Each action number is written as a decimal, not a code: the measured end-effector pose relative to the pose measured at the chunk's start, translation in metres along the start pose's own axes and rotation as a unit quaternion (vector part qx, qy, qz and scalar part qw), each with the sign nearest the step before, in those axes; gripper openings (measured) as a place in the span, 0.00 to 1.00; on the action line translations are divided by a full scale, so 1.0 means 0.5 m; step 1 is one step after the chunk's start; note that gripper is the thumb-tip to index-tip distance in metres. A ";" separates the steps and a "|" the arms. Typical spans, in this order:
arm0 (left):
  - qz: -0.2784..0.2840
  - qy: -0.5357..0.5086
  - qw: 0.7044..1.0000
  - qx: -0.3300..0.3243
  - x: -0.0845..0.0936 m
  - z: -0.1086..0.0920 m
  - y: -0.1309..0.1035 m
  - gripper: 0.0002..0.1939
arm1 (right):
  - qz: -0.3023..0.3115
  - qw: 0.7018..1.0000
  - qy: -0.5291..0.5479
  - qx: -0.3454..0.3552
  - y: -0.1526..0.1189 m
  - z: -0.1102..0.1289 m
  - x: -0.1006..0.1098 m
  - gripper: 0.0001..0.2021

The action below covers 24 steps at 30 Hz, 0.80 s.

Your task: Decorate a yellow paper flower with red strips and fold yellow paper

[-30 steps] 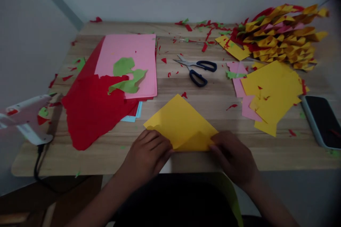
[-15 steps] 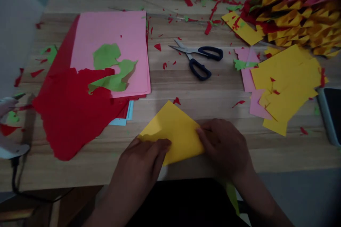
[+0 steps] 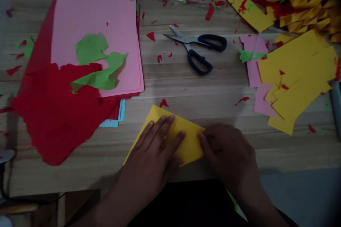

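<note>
A sheet of yellow paper [image 3: 190,140] lies at the front of the wooden table, one corner pointing away from me. My left hand [image 3: 157,149] rests flat on its left half, fingers stretched out and slightly spread. At the paper's right corner, my right hand [image 3: 230,149] pinches the edge between thumb and fingers; part of that corner is hidden under the hand. Beyond the paper, a pair of scissors [image 3: 197,44] with dark blue handles lies with its blades apart, touched by neither hand.
To the left, red paper [image 3: 64,113] and green scraps [image 3: 92,46] lie over a stack of pink sheets [image 3: 96,14]. Yellow pieces [image 3: 301,78] overlap on the right. A folded yellow paper mass [image 3: 309,3] fills the far right corner. Red bits are scattered about.
My left hand has moved from the paper's left edge onto its surface and flattened out. The paper has turned slightly. The view has shifted down and closer.
</note>
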<state>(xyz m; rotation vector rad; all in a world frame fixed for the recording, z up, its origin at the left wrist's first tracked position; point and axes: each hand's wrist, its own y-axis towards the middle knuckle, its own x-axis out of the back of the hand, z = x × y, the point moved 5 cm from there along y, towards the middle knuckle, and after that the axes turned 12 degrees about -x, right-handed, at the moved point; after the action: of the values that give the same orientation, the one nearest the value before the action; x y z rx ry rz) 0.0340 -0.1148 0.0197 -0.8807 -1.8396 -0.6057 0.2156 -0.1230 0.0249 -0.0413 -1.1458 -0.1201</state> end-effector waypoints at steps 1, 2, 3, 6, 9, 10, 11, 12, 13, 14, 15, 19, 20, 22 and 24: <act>-0.003 0.006 1.000 0.009 0.002 -0.003 -0.003 0.24 | -0.003 1.000 0.004 0.011 0.003 0.002 -0.001 0.10; -0.007 0.011 1.000 0.015 0.004 -0.005 -0.003 0.23 | -0.002 1.000 0.006 0.023 0.007 0.005 -0.003 0.10; -0.015 0.013 1.000 0.019 0.006 -0.005 -0.002 0.22 | 0.001 0.999 0.006 0.033 0.012 0.006 -0.006 0.10; -0.039 0.003 0.999 0.021 0.010 0.005 0.008 0.21 | 0.001 0.999 0.002 0.043 0.028 0.010 -0.011 0.10; -0.064 -0.020 0.997 0.025 0.013 0.022 0.014 0.20 | -0.005 1.000 -0.002 0.030 0.037 0.012 -0.011 0.10; -0.072 -0.028 0.997 0.025 0.013 0.027 0.014 0.19 | -0.003 1.000 -0.001 0.023 0.039 0.012 -0.011 0.10; -0.079 -0.036 0.996 0.023 0.014 0.030 0.013 0.19 | 0.000 1.000 0.001 0.017 0.040 0.013 -0.011 0.10; -0.085 -0.044 0.995 0.021 0.014 0.032 0.011 0.19 | 0.003 1.000 0.005 0.011 0.040 0.013 -0.011 0.10; -0.091 -0.052 0.994 0.020 0.014 0.034 0.008 0.19 | 0.004 1.000 0.012 0.006 0.041 0.013 -0.011 0.10; -0.096 -0.059 0.993 0.020 0.014 0.036 0.006 0.19 | 0.002 1.000 0.019 0.003 0.041 0.013 -0.011 0.10; -0.101 -0.065 0.993 0.020 0.015 0.037 0.005 0.18 | 0.002 1.000 0.027 0.000 0.041 0.013 -0.011 0.09; -0.112 -0.074 0.990 0.030 0.017 0.041 0.003 0.17 | 0.007 0.999 0.050 -0.014 0.041 0.008 -0.014 0.07; -0.112 -0.076 0.990 0.034 0.016 0.043 0.003 0.17 | 0.011 0.998 0.052 -0.017 0.041 0.007 -0.015 0.07; -0.111 -0.077 0.990 0.040 0.015 0.045 0.004 0.17 | 0.017 0.998 0.052 -0.021 0.042 0.006 -0.016 0.07; -0.108 -0.065 0.991 0.035 0.014 0.043 0.004 0.17 | 0.024 0.998 0.049 -0.022 0.043 0.006 -0.017 0.08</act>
<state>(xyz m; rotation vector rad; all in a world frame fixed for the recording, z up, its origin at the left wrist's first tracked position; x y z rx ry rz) 0.0218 -0.0956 0.0174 -0.6926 -2.0794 -0.6262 0.2121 -0.1009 0.0191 -0.1021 -1.0444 -0.1036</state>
